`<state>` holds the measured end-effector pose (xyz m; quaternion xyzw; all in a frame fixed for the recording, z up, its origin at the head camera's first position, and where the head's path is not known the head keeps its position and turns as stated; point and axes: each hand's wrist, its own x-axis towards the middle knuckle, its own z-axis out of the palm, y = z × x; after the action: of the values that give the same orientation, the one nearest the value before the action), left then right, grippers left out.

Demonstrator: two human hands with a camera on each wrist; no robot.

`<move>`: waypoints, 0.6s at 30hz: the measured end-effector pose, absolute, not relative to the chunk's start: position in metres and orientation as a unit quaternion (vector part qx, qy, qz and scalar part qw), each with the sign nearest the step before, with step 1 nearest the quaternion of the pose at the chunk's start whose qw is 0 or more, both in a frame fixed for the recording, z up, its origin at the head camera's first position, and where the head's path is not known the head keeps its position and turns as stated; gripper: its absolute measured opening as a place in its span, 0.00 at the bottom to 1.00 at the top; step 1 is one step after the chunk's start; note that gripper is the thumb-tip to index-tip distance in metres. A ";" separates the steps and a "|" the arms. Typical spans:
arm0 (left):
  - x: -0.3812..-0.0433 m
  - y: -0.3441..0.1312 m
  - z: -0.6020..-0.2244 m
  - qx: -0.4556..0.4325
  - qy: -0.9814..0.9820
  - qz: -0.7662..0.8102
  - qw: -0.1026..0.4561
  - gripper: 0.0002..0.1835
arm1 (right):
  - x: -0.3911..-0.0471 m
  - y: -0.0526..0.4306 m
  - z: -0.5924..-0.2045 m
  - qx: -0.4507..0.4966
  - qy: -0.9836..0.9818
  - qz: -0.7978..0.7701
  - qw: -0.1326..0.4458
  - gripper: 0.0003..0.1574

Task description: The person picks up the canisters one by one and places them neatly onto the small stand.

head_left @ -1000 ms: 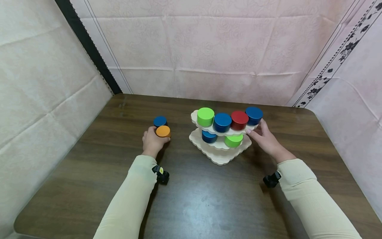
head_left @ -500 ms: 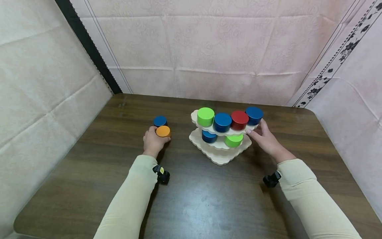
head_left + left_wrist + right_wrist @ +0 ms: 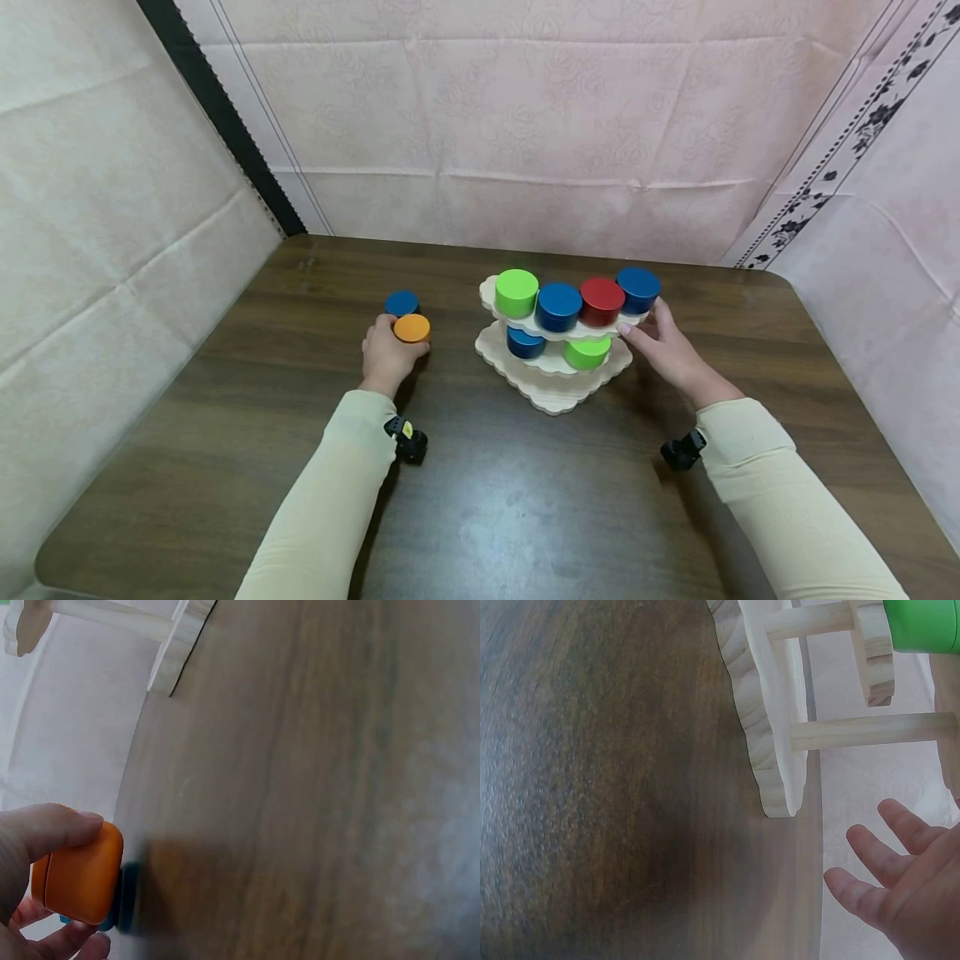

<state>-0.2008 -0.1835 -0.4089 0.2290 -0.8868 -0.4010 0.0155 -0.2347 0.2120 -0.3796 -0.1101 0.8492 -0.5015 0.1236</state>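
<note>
My left hand grips an orange round jar between thumb and fingers. In the left wrist view the orange jar shows a lid seam and seems held slightly off the table. Just behind it a blue jar stands on the table. My right hand pinches the right corner of the top shelf of a tiered wooden stand; three fingers stretch loosely below. That shelf bears a green jar, blue jar, red jar and another blue jar.
On the stand's lower tier sit a blue jar and a green jar, partly covered by the top shelf. The brown table meets pale cloth walls at the back and sides.
My left hand, with the orange jar, has shifted very slightly right and away from me. The right hand and the stand have stayed in place.
</note>
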 end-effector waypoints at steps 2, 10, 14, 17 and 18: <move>-0.200 -0.182 -0.406 0.225 -0.887 -0.402 0.019 0.38 | -0.235 0.212 -0.380 -0.111 0.850 -0.500 0.123 0.54; -0.198 -0.174 -0.399 0.207 -0.892 -0.402 0.030 0.38 | -0.236 0.212 -0.381 -0.116 0.850 -0.500 0.118 0.52; -0.197 -0.171 -0.397 0.194 -0.895 -0.400 0.036 0.37 | -0.236 0.212 -0.382 -0.116 0.850 -0.500 0.118 0.52; -0.197 -0.166 -0.395 0.179 -0.899 -0.397 0.036 0.36 | -0.236 0.212 -0.381 -0.115 0.850 -0.500 0.119 0.53; -0.196 -0.165 -0.394 0.174 -0.901 -0.396 0.035 0.35 | -0.236 0.212 -0.381 -0.115 0.850 -0.500 0.119 0.53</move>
<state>-0.1964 -0.1647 -0.3944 0.1736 -0.9012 -0.3955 0.0346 -0.2359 0.2122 -0.3807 -0.1148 0.8499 -0.5002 0.1194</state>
